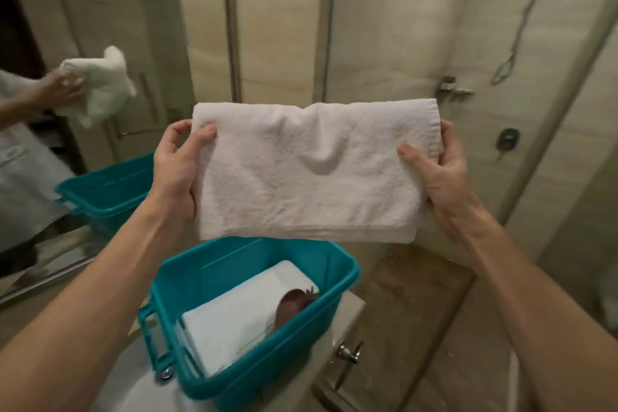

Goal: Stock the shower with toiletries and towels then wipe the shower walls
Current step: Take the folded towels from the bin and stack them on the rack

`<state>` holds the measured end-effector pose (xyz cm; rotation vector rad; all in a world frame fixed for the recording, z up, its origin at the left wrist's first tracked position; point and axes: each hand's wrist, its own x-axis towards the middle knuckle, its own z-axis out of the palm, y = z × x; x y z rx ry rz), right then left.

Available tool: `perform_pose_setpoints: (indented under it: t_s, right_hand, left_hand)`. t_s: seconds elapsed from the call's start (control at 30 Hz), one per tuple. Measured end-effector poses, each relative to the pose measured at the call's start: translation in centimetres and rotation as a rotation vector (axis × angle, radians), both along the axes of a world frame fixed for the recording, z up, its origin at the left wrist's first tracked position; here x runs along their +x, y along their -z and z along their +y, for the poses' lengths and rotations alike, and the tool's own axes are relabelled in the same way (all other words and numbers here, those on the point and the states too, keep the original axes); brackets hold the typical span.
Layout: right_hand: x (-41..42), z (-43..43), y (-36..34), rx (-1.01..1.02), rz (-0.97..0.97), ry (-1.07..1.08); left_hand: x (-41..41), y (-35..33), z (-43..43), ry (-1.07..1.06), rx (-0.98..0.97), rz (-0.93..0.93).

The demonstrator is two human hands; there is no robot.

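Observation:
A folded white towel [311,170] hangs spread in front of me at chest height. My left hand [179,167] grips its left edge with the thumb on top. My right hand [434,170] grips its right edge the same way. Below the towel a teal plastic basket [337,281] sits on a toilet tank. Inside the basket lies another folded white towel [240,314] with a dark brown object [292,306] resting on it. The glass shower enclosure [384,27] stands right behind the held towel.
A mirrored glass panel [100,43] on the left reflects the basket, a hand and a towel. A vertical metal door handle [232,20] runs down the glass. Inside the shower are a hose [521,33], a mixer valve [451,89] and a brown floor [411,311].

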<state>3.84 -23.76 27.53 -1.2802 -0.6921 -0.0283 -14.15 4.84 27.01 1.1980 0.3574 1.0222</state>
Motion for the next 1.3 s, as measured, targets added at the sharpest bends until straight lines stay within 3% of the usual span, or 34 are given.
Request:
perform_pose_setpoints:
  t_s: [0.3,0.5,0.77,1.0,1.3]
  right_hand:
    - [-2.5,-16.5,-0.1,0.049,0.079,0.322]
    - [-5.4,-26.6,0.8,0.000,0.091,0.436]
    - [-11.5,-35.7,-0.7,-0.070,-0.008,0.673]
    - [-18.9,-41.7,-1.3,-0.091,-0.059,0.960]
    - [-29.7,-50.1,1.4,-0.165,0.073,1.216]
  left_hand:
    - [2.9,-1.0,-11.8,0.362,0.113,0.078]
    - [3.8,0.8,-19.7,0.475,0.122,0.114]
    - [5.3,0.1,-27.6,0.638,0.131,0.086]
    - [6.3,-0.2,-33.7,0.945,0.167,0.062]
    - [7.2,2.6,-44.5,1.253,0.217,0.122]
